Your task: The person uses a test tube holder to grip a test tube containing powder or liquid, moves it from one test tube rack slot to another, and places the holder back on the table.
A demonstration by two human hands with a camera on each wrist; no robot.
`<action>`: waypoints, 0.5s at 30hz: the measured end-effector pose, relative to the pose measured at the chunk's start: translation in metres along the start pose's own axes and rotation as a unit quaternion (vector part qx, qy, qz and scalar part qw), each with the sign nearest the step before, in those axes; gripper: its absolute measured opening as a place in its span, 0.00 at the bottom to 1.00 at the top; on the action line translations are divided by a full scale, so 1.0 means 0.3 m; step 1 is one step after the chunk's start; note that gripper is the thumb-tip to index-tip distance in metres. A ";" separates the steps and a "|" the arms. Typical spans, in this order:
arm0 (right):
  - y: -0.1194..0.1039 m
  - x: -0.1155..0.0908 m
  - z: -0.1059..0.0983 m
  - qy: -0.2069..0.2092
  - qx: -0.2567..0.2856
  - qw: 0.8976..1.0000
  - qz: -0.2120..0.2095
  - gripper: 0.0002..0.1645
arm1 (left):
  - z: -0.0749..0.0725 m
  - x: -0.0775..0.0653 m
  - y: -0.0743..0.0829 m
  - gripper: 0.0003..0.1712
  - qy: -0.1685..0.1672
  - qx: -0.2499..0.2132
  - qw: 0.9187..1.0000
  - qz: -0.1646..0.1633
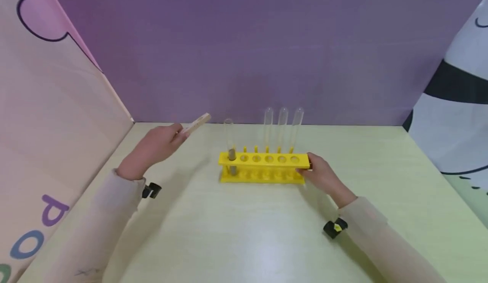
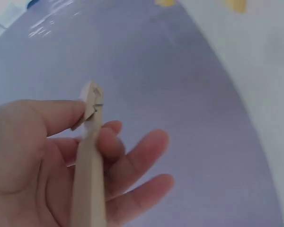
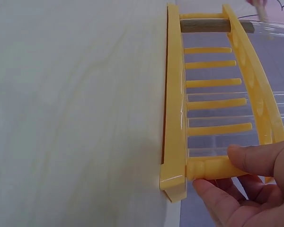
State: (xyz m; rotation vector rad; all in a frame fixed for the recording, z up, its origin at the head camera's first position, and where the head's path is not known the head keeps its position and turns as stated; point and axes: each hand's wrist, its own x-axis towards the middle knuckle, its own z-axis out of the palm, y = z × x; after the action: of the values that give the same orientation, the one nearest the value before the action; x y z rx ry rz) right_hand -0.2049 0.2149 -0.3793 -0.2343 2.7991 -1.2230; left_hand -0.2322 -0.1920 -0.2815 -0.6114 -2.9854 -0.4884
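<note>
My left hand (image 1: 158, 145), raised at the left, pinches a wooden test tube holder (image 1: 196, 124). In the left wrist view its metal spring shows near the thumb tip, and the other fingers are loosely bent. A yellow test tube rack (image 1: 305, 160) stands on the table. My right hand (image 1: 324, 175) grips the rack's right end post (image 3: 215, 167) between thumb and fingers. In the leftmost hole stands a test tube (image 1: 228, 132) with grey-brown contents (image 3: 206, 25) in its lower part. The holder is apart from this tube, up and to its left.
Three clear test tubes (image 1: 282, 124) sit upside down on the rack's rear pegs, toward the right. A purple panel (image 1: 244, 62) rises behind the pale table (image 1: 244, 232). Printed panels flank it at the left (image 1: 57, 105) and right (image 1: 457, 134).
</note>
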 end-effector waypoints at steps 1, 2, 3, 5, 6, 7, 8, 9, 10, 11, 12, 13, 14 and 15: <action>-0.003 0.000 -0.001 -0.001 -0.001 1.000 0.001 0.19 | -0.019 -0.005 0.008 0.14 0.008 0.004 1.000 0.004; -0.005 -0.001 -0.001 -0.001 -0.001 1.000 0.003 0.19 | -0.035 -0.009 0.017 0.15 0.015 0.009 1.000 0.009; -0.006 -0.001 -0.001 -0.001 -0.001 1.000 0.002 0.19 | -0.049 -0.012 0.027 0.15 0.023 0.014 1.000 0.013; -0.006 -0.003 -0.004 0.000 0.000 1.000 0.002 0.19 | -0.067 -0.013 0.046 0.15 0.034 0.019 0.999 0.025; -0.004 -0.003 -0.004 0.000 0.000 1.000 0.002 0.19 | -0.074 -0.013 0.056 0.15 0.036 0.021 0.999 0.028; -0.003 -0.002 -0.004 0.000 0.000 1.000 0.001 0.19 | -0.081 -0.013 0.066 0.15 0.038 0.025 0.998 0.032; -0.002 -0.002 -0.004 -0.001 -0.001 1.000 0.000 0.19 | -0.088 -0.014 0.076 0.15 0.039 0.027 0.998 0.033; -0.003 -0.002 -0.004 -0.002 -0.002 1.000 -0.001 0.19 | -0.095 -0.013 0.085 0.15 0.038 0.028 0.998 0.032; -0.003 -0.002 -0.003 -0.003 -0.003 1.000 -0.002 0.19 | -0.101 -0.012 0.096 0.15 0.035 0.030 0.998 0.032; -0.003 -0.001 -0.003 -0.003 -0.004 1.000 -0.003 0.19 | -0.107 -0.011 0.105 0.15 0.034 0.035 0.998 0.032; -0.002 0.000 -0.002 -0.003 -0.004 1.000 -0.004 0.19 | -0.113 -0.009 0.114 0.16 0.035 0.040 0.998 0.034; -0.001 0.000 -0.002 -0.003 -0.004 1.000 -0.005 0.18 | -0.118 -0.008 0.123 0.16 0.035 0.044 0.998 0.034; -0.001 0.001 -0.001 -0.003 -0.002 1.000 -0.005 0.18 | -0.123 -0.006 0.130 0.16 0.036 0.049 0.997 0.037; 0.000 0.001 -0.001 -0.004 0.000 1.000 -0.005 0.18 | -0.126 -0.004 0.137 0.17 0.037 0.054 0.997 0.038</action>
State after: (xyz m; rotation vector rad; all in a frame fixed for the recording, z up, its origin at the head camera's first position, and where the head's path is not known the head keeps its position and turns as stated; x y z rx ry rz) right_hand -0.2052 0.2151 -0.3791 -0.2543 2.7943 -1.2223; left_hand -0.2153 -0.1685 -0.2336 -0.6796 -2.8830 -0.3338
